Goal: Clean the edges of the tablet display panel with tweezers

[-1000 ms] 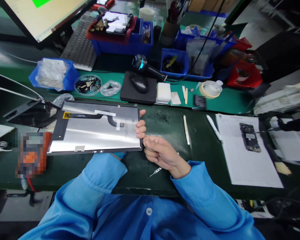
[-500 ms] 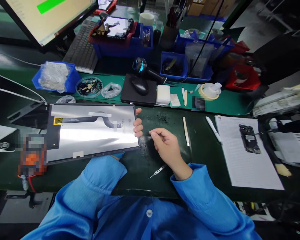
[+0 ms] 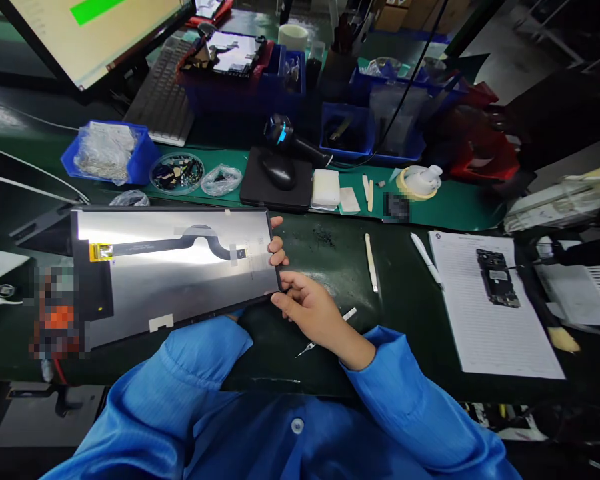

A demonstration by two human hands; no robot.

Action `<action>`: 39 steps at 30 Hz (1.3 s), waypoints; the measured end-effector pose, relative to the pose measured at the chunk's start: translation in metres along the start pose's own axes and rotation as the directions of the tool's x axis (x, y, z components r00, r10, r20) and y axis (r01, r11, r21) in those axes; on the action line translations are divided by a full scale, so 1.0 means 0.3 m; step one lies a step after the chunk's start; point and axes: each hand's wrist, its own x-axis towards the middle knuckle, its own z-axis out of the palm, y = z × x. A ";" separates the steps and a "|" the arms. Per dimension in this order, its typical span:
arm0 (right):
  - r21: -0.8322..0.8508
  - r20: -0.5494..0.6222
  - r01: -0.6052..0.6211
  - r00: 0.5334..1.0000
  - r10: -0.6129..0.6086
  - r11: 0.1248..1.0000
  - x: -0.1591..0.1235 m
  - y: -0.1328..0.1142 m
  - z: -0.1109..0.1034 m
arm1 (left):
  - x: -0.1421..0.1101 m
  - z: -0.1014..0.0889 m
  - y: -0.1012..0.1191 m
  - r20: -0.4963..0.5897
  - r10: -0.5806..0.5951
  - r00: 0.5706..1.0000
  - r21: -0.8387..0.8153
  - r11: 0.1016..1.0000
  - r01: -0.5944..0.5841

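Observation:
A tablet screen [image 3: 180, 277] is held above the bench with its silvery back facing up. A dark flex cable [image 3: 153, 247] curves across that back, with a yellow connector patch at its left end. Beneath the screen, my left hand [image 3: 277, 252] supports it, and its fingertips curl over the right edge; the palm is hidden. My right hand [image 3: 313, 313] pinches the screen's lower right corner, thumb in front. Under my right wrist lies a slim silver tool [image 3: 306, 349], partly covered.
Beyond the screen are a mouse [image 3: 277, 168], a barcode scanner [image 3: 295, 141] and a dish of small parts [image 3: 177, 173]. A cream stick tool [image 3: 371, 263], a white pen [image 3: 427, 259] and a phone frame [image 3: 497, 277] on paper [image 3: 485, 340] lie right. A pixelated orange device [image 3: 60, 317] sits left.
My right hand has moved left and down onto the screen's lower right corner. The screen has tilted a little, its left end shifting left and towards me.

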 end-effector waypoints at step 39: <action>0.298 0.242 -0.271 0.949 0.202 0.915 0.015 -0.033 -0.073 | 0.033 -0.038 -0.016 -0.028 -0.225 0.974 -0.043 0.974 0.224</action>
